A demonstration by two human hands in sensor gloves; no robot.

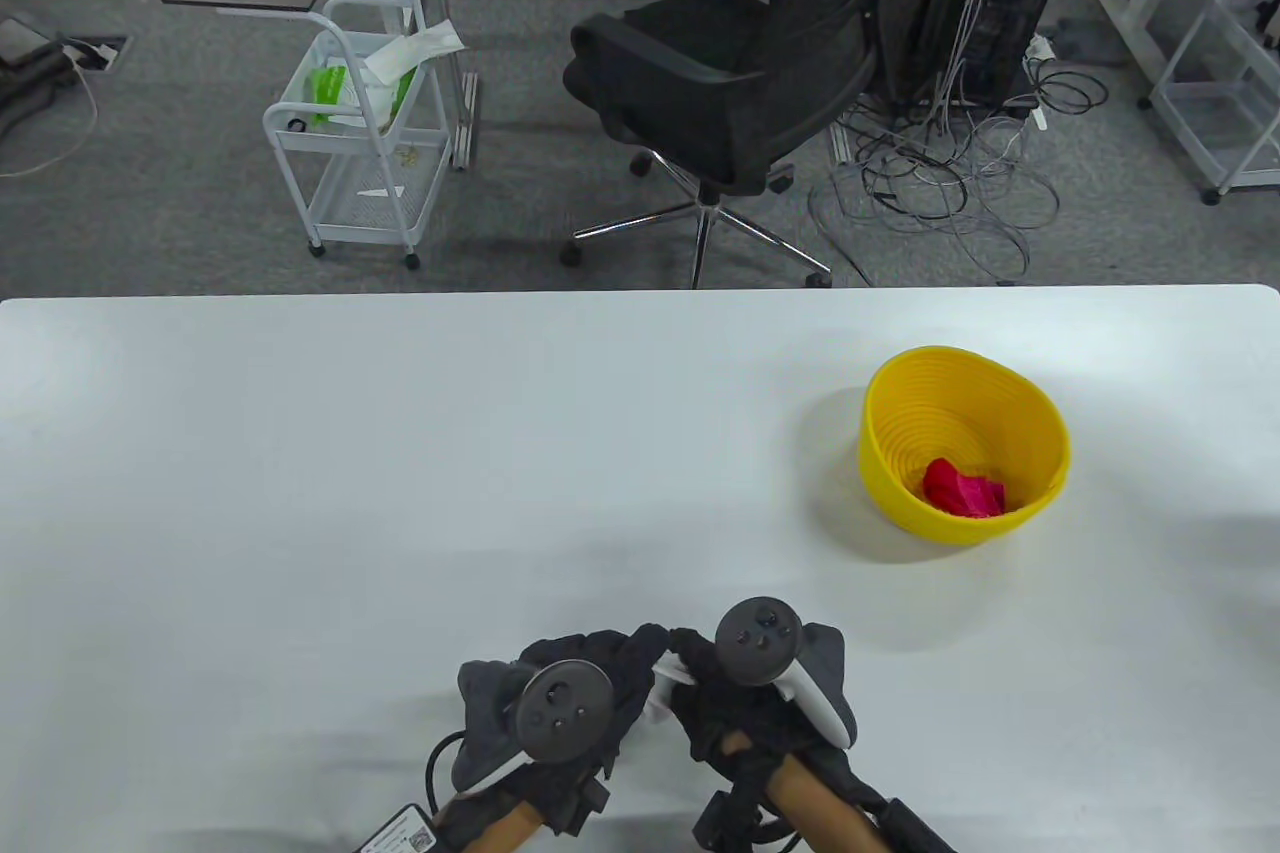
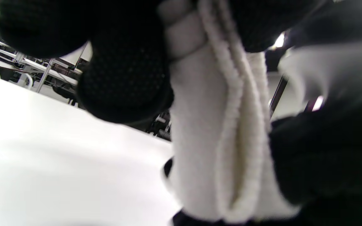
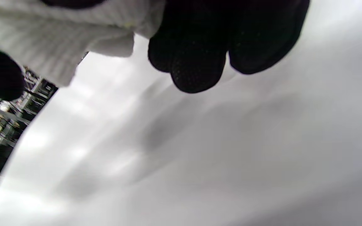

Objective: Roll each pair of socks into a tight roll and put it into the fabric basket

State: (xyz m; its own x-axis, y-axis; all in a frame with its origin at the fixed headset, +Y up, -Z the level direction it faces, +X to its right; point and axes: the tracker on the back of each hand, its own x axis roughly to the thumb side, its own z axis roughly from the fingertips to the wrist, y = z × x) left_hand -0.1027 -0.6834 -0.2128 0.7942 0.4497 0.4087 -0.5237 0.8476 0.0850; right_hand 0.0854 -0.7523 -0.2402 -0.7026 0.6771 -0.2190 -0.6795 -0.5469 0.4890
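Table view shows the left hand [image 1: 560, 708] and right hand [image 1: 745, 693] side by side, both sets of fingers [image 2: 124, 78] clenched around the white sock pair [image 2: 218, 138] squeezed between them.

Both hands are seen at the bottom edge of the table view, brought close together near centre, fingertips nearly meeting. L hand [image 1: 560, 693]: tracker strapped on the back, facing up; fingers curled, white sock pair [image 2: 218, 131] pinched between them, as seen in the L wrist view. R hand [image 1: 760, 683]: tracker on the back tilted toward the L, fingers [image 3: 196, 53] curled down, the same sock fabric gripped at the top of the R wrist view. Bare forearms are seen entering from below, angled inward toward each other. Wrists are held low, just above the surface.
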